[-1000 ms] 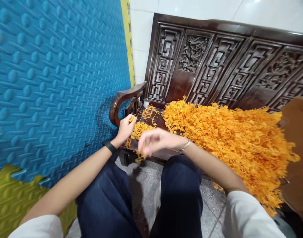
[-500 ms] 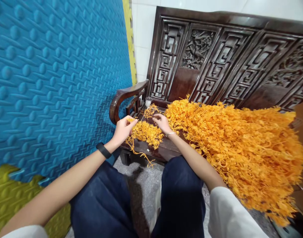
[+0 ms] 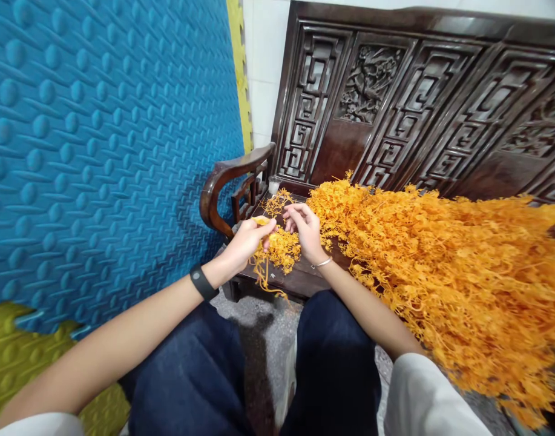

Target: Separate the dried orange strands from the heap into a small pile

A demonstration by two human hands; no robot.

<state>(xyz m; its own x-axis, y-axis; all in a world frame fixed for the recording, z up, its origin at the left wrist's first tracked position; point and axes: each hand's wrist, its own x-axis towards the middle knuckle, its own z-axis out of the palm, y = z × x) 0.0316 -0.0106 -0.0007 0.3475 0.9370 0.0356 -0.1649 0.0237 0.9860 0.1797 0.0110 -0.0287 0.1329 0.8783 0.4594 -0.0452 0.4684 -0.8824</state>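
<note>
My left hand (image 3: 251,240) is closed in a pinch on orange plastic strands (image 3: 264,275), whose thin stems hang past the seat's front edge. Just to its right, my right hand (image 3: 305,230) hovers with loosely bent fingers, and I see nothing held between them. A small heap of orange plastic sprigs (image 3: 286,249) lies on the dark wooden seat under both hands, partly hidden by them. Behind the hands is a smaller loose tangle of orange stems (image 3: 277,201). A large pile of orange plastic foliage (image 3: 440,254) spreads over the bench to the right.
The carved wooden backrest (image 3: 341,151) rises behind the seat, and a curved armrest (image 3: 209,197) stands at its left end. A small clear cup (image 3: 273,184) sits in the back corner. Blue textured foam matting (image 3: 123,151) fills the left side.
My left hand has moved right with the strands, drawing closer to my right hand. My right hand has risen slightly and its fingers are more bent. The view has shifted a little.
</note>
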